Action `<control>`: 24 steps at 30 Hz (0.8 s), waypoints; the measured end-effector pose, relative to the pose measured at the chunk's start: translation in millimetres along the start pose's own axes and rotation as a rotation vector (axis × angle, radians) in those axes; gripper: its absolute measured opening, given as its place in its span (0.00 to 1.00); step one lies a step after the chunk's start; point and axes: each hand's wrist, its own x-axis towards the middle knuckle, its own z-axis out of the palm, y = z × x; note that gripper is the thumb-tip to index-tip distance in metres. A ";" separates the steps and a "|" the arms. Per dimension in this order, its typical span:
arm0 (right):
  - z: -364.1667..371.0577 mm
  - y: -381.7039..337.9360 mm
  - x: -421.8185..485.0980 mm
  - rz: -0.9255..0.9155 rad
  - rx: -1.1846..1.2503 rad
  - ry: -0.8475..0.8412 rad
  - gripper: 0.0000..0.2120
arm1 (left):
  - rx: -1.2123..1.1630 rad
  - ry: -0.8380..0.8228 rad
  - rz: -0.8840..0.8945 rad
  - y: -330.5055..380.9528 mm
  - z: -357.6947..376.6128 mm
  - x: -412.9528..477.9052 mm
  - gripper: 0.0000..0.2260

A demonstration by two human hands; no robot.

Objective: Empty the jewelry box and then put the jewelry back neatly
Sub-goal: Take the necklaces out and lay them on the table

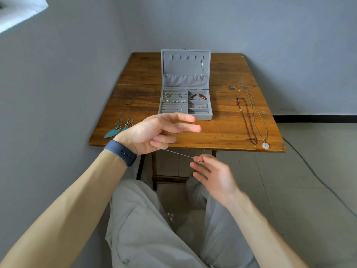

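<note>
We sit at a brown wooden surface (135,89). The gray jewelry box (185,84) stands open toward its 12 o'clock side, with small studs (173,101) and a red bracelet (199,96) inside. Our left hand (154,132) is at 6 o'clock from the box, over the near edge. Our right hand (214,173) is lower, off the edge. Two long necklaces (266,145) lie at 3 o'clock from the box. Two blue feather earrings (119,128) lie at 8 o'clock. A thin silver chain (179,154) runs straight between our hands. The left hand's curled fingers hold one end, and the right hand's thumb and finger pinch the other.
</note>
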 end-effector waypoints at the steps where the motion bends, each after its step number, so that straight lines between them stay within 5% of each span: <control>1: 0.5 -0.7 -0.5 0.009 0.034 -0.012 0.08 | -0.032 0.002 -0.001 -0.2 -2.2 -2.6 0.17; 8: 4.8 -9.9 -8.7 0.066 0.321 -0.055 0.08 | -0.160 -0.002 -0.007 -14.5 -9.4 -9.4 0.19; 24: -0.3 -15.6 -3.3 -0.015 0.282 0.030 0.07 | -0.083 0.237 -0.089 -29.9 -15.1 2.4 0.16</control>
